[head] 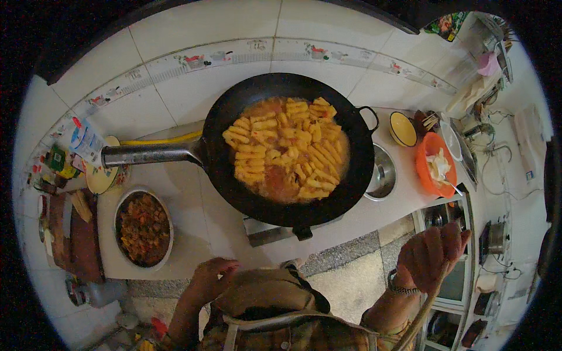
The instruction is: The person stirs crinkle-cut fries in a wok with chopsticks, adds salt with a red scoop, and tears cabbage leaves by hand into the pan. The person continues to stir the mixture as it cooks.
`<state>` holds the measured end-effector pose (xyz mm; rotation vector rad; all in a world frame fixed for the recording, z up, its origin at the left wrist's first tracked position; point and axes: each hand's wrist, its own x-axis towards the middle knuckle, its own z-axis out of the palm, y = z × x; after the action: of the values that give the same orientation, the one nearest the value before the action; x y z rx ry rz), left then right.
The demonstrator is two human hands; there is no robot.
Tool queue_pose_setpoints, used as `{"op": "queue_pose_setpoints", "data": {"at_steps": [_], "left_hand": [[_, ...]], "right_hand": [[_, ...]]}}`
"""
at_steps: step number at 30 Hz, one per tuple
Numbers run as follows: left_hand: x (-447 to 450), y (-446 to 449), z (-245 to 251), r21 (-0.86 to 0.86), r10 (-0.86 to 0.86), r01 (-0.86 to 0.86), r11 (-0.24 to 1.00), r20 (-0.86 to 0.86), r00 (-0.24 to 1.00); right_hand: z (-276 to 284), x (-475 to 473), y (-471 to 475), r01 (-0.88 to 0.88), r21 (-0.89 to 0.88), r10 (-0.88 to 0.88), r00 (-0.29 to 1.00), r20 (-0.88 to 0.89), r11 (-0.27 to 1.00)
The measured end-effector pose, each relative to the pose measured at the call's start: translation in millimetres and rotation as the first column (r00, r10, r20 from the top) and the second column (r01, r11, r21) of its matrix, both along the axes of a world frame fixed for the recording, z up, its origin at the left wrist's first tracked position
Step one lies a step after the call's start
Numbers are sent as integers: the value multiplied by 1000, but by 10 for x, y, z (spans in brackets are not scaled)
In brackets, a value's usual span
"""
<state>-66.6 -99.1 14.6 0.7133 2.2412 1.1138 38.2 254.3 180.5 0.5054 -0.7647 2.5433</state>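
A black wok [219, 188] with a long metal handle sits on a stove, holding yellow ridged strips [325, 153] in reddish, bubbling sauce. My left hand [215, 278] is loosely curled near my body at the counter's front edge; whether it holds something small is unclear. My right hand [432, 254], with a bracelet at the wrist, is closed around a long, thin, pale-brown rod [421, 313], apparently a wooden handle. Its far end is out of view. Left of the wok stands a metal bowl [171, 245] of chopped, reddish-brown cooked food.
On the right are a steel bowl [390, 171], a yellow bowl [402, 128] and an orange basin [421, 171] with white contents and a utensil. At left stand a brown cutting board [85, 245], a patterned enamel dish [99, 180] and bottles. The wok handle juts left over the counter.
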Motion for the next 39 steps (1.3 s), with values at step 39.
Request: {"op": "queue_pose_setpoints", "data": {"at_steps": [39], "left_hand": [[15, -121, 160, 58, 57, -49, 997, -145, 988]], "right_hand": [[-1669, 217, 880, 66, 927, -897, 233, -375, -370]]}}
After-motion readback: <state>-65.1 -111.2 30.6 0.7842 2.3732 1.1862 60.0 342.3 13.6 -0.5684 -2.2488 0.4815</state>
